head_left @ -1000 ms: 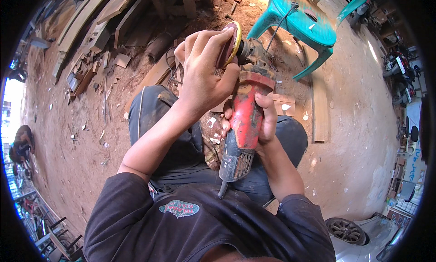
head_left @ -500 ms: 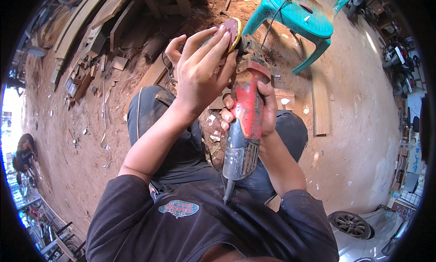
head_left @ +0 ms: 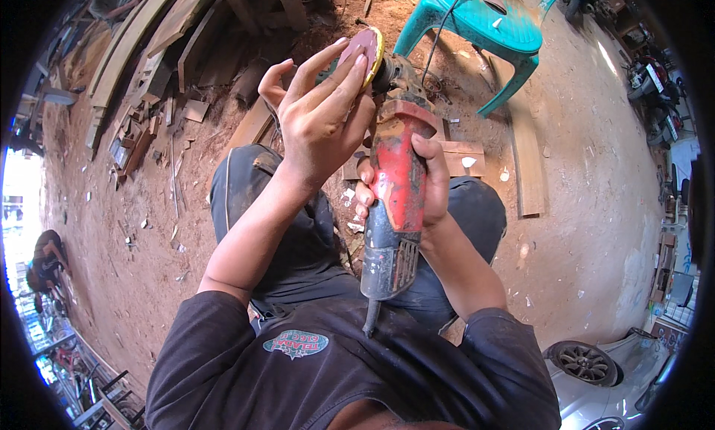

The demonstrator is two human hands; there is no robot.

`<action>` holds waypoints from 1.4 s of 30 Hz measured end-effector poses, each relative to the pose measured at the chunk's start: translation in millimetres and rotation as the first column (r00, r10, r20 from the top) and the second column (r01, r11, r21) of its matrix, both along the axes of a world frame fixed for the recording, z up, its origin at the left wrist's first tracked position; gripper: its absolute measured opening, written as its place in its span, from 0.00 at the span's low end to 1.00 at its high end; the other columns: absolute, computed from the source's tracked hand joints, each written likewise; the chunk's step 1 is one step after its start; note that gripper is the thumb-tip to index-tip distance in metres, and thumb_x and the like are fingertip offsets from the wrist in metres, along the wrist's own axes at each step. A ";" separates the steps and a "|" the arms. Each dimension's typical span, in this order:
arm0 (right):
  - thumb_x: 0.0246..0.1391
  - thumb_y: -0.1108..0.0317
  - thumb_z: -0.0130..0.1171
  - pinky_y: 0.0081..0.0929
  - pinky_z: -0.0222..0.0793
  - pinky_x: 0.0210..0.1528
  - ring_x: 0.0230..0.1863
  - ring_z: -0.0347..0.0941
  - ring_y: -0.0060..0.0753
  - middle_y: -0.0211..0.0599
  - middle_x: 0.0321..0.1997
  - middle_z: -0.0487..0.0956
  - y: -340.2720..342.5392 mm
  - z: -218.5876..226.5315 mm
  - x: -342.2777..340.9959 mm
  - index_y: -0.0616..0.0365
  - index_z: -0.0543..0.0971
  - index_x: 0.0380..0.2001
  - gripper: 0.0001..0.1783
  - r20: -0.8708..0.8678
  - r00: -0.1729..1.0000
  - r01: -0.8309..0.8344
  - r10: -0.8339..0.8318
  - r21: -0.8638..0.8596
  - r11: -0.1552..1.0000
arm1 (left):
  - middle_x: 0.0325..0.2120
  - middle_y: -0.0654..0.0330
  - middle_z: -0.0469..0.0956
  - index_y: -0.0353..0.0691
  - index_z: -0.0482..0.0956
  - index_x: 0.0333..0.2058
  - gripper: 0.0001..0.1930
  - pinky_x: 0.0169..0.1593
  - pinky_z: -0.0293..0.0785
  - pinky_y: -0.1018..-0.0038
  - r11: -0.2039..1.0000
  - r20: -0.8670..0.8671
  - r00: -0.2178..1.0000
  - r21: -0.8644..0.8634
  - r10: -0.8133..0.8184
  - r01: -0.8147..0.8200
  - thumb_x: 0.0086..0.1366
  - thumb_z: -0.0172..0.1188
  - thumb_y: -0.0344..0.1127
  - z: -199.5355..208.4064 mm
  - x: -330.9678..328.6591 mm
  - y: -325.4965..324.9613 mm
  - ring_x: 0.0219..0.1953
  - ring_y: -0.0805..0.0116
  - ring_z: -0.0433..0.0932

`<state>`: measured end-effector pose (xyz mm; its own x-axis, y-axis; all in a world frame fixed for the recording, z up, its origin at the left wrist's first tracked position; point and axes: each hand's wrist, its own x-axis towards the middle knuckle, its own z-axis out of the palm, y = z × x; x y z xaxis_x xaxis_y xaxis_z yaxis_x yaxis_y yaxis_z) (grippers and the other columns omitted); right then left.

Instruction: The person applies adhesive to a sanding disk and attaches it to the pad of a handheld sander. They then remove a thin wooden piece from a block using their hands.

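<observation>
Angle grinder [head_left: 402,177], worn red and black, lies lengthwise above my lap, between my knees, its maroon sanding disc [head_left: 363,41] at the far end and its cord stub [head_left: 372,314] toward my shirt [head_left: 357,355]. Below spreads a brown earth floor [head_left: 149,296] strewn with chips and scraps. Stacked planks [head_left: 134,46] lean at the upper left, with wood offcuts [head_left: 134,151] just below them; a teal plastic stool [head_left: 484,24] stands ahead to the right, a thin black cable [head_left: 441,32] draped over its edge. Out at the rim are a crouching person [head_left: 46,262] on the left and a silvery car [head_left: 633,374] at the lower right.

My right hand [head_left: 432,180] is wrapped round the red body, thumb on its upper side, fingertips showing on the opposite side. My left hand [head_left: 320,121] is raised with its back to me, fingers fanned, fingertips laid on the disc's face; the little finger bends away from it. Both elbows are bent outward.

The disc's yellow edge shows a narrow gap from the stool's nearest leg; I cannot tell the depth between them. A long board [head_left: 527,162] lies beyond my right knee [head_left: 480,214], and a broad stretch of ground runs from my left knee [head_left: 249,184] toward the person.
</observation>
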<state>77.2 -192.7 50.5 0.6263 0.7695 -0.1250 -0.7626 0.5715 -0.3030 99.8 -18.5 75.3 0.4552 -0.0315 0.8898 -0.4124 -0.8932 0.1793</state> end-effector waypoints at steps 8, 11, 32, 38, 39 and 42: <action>0.60 0.39 0.49 0.47 0.81 0.34 0.30 0.81 0.49 0.51 0.34 0.80 -1.9 -3.9 2.6 0.67 0.77 0.38 0.34 0.102 0.995 -0.002 -0.001 0.023 1.000 | 0.51 0.58 0.84 0.41 0.85 0.51 0.24 0.62 0.57 0.67 0.984 -0.093 0.994 -0.175 -0.048 0.032 0.52 0.71 0.31 9.7 -7.3 0.1 0.58 0.64 0.78; 0.62 0.39 0.48 0.49 0.80 0.36 0.32 0.79 0.49 0.49 0.38 0.77 -4.9 -9.3 3.0 0.55 0.69 0.57 0.33 0.060 0.997 -0.058 0.048 0.172 0.983 | 0.53 0.56 0.83 0.41 0.83 0.53 0.26 0.63 0.55 0.65 0.975 -0.050 0.991 -0.189 -0.126 0.115 0.53 0.72 0.39 12.4 -1.0 2.2 0.59 0.61 0.76; 0.64 0.37 0.47 0.49 0.78 0.38 0.34 0.77 0.47 0.48 0.39 0.74 -8.0 -9.9 7.8 0.49 0.65 0.64 0.35 0.043 0.994 -0.109 0.100 0.299 0.948 | 0.53 0.59 0.82 0.41 0.84 0.52 0.22 0.63 0.56 0.65 0.963 -0.120 0.961 -0.130 -0.250 0.234 0.60 0.66 0.44 9.8 11.0 27.5 0.58 0.59 0.74; 0.63 0.36 0.49 0.45 0.78 0.36 0.32 0.76 0.43 0.45 0.35 0.72 -11.9 -4.9 7.8 0.60 0.65 0.59 0.38 -0.038 0.974 -0.183 0.225 0.461 0.868 | 0.57 0.58 0.79 0.43 0.81 0.56 0.30 0.66 0.54 0.64 0.949 -0.176 0.934 -0.005 -0.310 0.314 0.56 0.69 0.49 26.5 5.7 38.3 0.60 0.57 0.73; 0.63 0.35 0.48 0.44 0.78 0.36 0.32 0.76 0.44 0.45 0.36 0.72 -11.6 -4.7 8.1 0.62 0.66 0.57 0.39 -0.053 0.963 -0.198 0.263 0.524 0.828 | 0.57 0.62 0.79 0.47 0.81 0.57 0.31 0.64 0.56 0.64 0.956 -0.176 0.943 0.028 -0.282 0.291 0.52 0.73 0.46 28.4 3.5 36.2 0.59 0.59 0.73; 0.63 0.32 0.46 0.44 0.76 0.37 0.33 0.74 0.43 0.45 0.38 0.70 -11.9 -6.3 9.4 0.62 0.66 0.59 0.41 -0.042 0.943 -0.236 0.330 0.616 0.752 | 0.56 0.65 0.80 0.50 0.82 0.56 0.31 0.63 0.58 0.64 0.978 -0.117 0.980 0.110 -0.164 0.176 0.49 0.75 0.40 20.6 8.9 36.6 0.59 0.60 0.74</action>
